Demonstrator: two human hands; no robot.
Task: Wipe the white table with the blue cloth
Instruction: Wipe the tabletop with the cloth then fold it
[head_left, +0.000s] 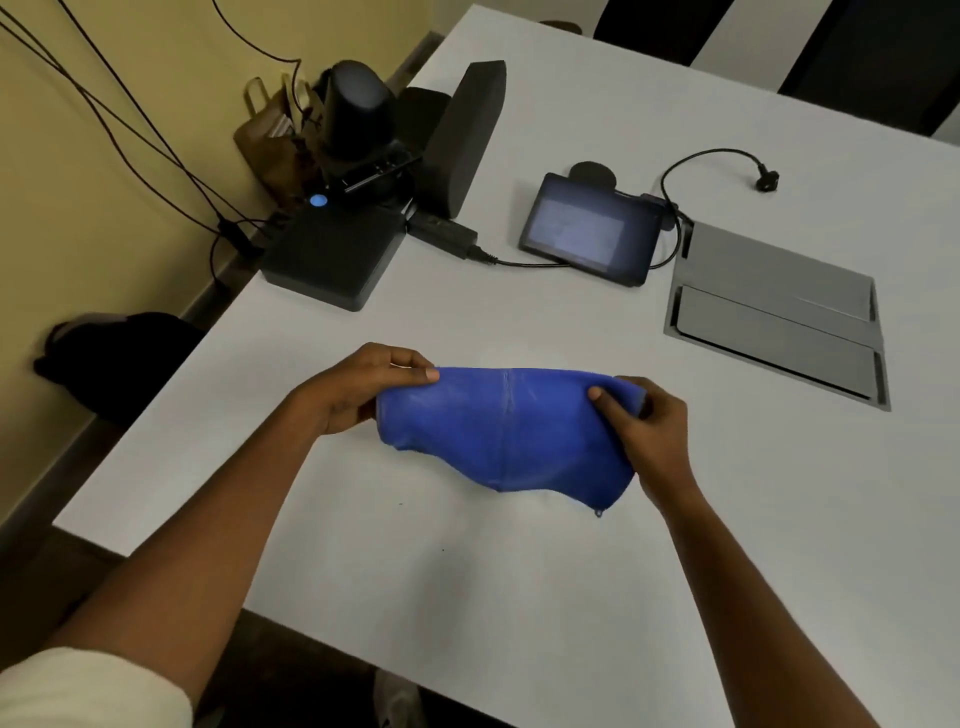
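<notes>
Head view: the blue cloth (506, 428) is held above the near part of the white table (597, 124), stretched between 2 hands. The left hand (358, 387) pinches its left top corner between thumb and fingers. The right hand (647, 428) pinches its right top corner. A tablet (587, 228) stands farther back.

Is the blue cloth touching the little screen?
Apart. The head view shows bare white table between the blue cloth and the little screen.
</notes>
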